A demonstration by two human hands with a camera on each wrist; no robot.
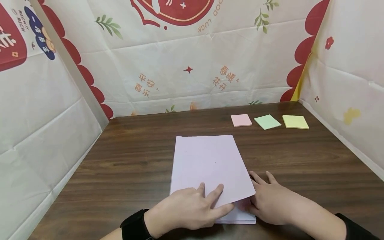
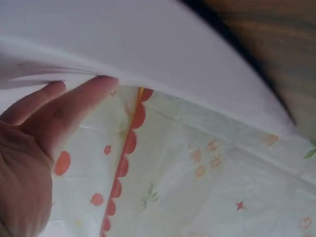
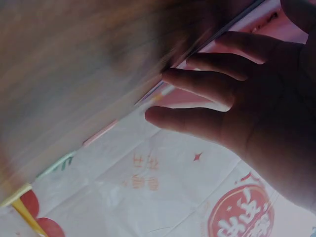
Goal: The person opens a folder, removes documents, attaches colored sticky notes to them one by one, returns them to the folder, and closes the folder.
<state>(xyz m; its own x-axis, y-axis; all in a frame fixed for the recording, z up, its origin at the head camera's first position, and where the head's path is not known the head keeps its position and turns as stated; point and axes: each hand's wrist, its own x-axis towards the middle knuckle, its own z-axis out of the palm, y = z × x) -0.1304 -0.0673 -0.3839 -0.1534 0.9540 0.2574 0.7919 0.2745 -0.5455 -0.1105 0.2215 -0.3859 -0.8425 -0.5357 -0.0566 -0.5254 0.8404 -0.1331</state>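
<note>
Well, the left hand (image 1: 192, 206) is resting spread on the cover (image 1: 207, 160) while the right hand (image 1: 273, 201) is lying, fingers apart, at its raised corner (image 1: 247, 192), which uneven pressing could crease.

left hand (image 1: 192, 208): bared to the wrist | a wide, plain black band (image 1: 136, 225) is worn above it, left forearm (image 1: 112, 235) bared beyond | right hand (image 1: 271, 200): likewise bared | right forearm (image 1: 321, 215): partly covered by black cloth (image 1: 355, 228); band or sleeve cannot be told
</note>
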